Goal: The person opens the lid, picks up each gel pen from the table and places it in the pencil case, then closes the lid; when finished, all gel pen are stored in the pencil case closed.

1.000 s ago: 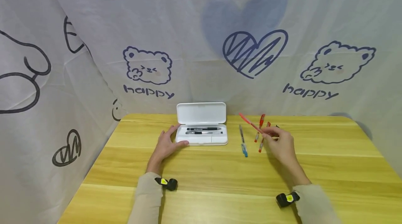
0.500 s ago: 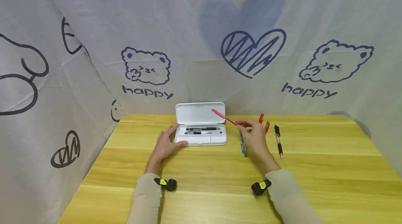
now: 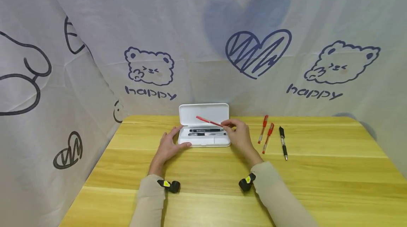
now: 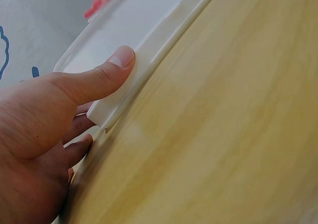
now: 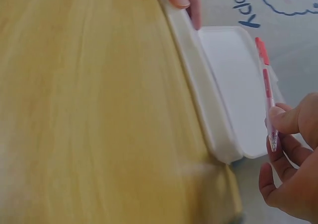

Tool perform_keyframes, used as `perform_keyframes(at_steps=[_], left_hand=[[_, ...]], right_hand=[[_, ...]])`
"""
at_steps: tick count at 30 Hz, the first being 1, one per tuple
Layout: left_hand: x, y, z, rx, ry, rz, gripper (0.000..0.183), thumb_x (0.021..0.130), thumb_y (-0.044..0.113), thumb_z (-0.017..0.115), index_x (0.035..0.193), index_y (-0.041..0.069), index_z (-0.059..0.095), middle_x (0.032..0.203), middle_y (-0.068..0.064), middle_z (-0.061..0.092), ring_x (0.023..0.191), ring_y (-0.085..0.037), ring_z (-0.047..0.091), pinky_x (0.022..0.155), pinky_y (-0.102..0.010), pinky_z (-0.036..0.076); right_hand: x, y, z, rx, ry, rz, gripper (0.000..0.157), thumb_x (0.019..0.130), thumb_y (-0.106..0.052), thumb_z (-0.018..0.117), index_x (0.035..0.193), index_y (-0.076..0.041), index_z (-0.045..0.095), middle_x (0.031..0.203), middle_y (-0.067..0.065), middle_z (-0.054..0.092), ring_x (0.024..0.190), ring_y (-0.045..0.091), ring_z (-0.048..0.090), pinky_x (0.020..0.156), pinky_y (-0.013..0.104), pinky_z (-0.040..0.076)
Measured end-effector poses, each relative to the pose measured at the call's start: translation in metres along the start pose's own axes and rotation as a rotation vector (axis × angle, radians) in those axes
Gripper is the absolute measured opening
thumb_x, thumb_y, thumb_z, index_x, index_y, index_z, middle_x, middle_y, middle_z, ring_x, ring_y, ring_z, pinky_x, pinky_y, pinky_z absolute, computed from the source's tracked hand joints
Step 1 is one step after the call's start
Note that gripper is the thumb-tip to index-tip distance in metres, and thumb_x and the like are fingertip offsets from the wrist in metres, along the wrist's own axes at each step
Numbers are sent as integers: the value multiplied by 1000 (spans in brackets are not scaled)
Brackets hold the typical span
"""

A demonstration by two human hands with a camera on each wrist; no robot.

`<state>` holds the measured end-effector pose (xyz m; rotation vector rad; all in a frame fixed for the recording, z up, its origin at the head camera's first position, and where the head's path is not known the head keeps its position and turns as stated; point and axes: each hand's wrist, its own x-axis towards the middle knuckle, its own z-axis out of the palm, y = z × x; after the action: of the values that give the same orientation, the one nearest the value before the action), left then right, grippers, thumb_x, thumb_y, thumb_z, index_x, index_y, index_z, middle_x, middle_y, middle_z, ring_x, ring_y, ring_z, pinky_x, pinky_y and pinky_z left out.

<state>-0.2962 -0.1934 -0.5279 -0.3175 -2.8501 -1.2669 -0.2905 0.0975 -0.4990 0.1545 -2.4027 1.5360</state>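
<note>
A white pencil case (image 3: 203,143) stands open at the table's back edge, its lid (image 3: 187,115) tilted up. Two black-and-clear pens (image 3: 203,134) lie side by side in its tray. My left hand (image 3: 167,148) holds the case's left end; in the left wrist view the thumb lies along the front edge, the other fingers by the end wall. Over the case's right part, my right hand (image 3: 240,137) pinches a red pen (image 3: 206,120) between thumb and fingers. The right wrist view shows this red pen (image 5: 267,80) slanting above the case, apart from it.
Two red pens (image 3: 263,129) (image 3: 268,138) and a black pen (image 3: 283,143) lie on the wooden table (image 3: 203,177) to the right. A printed cloth (image 3: 197,78) hangs directly behind the table.
My right hand has carried the red pen leftward from beside the loose pens to above the case. The blue pen is now hidden behind that hand. My left hand stays put.
</note>
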Motion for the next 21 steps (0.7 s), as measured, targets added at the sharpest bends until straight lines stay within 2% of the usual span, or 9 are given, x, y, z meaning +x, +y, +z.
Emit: perform_keyframes(at_steps=[4, 8, 12, 16, 21], left_hand=[[0, 1, -1, -3, -4, -6, 89, 82, 34, 87, 155, 7, 44, 159, -27, 36, 151, -43, 26, 127, -53, 2], [0, 1, -1, -10, -1, -6, 88, 82, 33, 87, 155, 7, 44, 159, -27, 36, 152, -42, 25, 127, -52, 1], [0, 0, -1, -13, 5, 9, 89, 82, 32, 88, 155, 7, 44, 158, -28, 37, 151, -43, 26, 127, -54, 1], [1, -2, 0, 2, 8, 23, 88, 82, 32, 88, 155, 7, 45, 157, -27, 40, 150, -44, 28, 127, -53, 3], [0, -2, 1, 9, 23, 31, 88, 81, 31, 88, 154, 7, 46, 155, -25, 44, 150, -42, 30, 127, -52, 4]], right_hand=[[6, 4, 8, -70, -37, -13, 12, 94, 1, 69, 97, -6, 79, 91, 8, 73, 87, 23, 62, 75, 32, 46], [9, 6, 13, -166, -83, -34, 10, 93, -4, 72, 94, -10, 80, 88, 4, 73, 82, 21, 62, 73, 35, 49], [12, 8, 16, -250, -132, -56, 10, 94, -6, 73, 94, -12, 81, 93, 2, 76, 87, 21, 66, 82, 40, 53], [12, 10, 19, -264, -182, -74, 13, 95, -1, 70, 98, -9, 80, 100, 6, 75, 96, 25, 67, 87, 44, 56], [13, 12, 23, -267, -176, -86, 15, 94, 2, 69, 100, -6, 79, 101, 8, 74, 100, 28, 66, 91, 46, 55]])
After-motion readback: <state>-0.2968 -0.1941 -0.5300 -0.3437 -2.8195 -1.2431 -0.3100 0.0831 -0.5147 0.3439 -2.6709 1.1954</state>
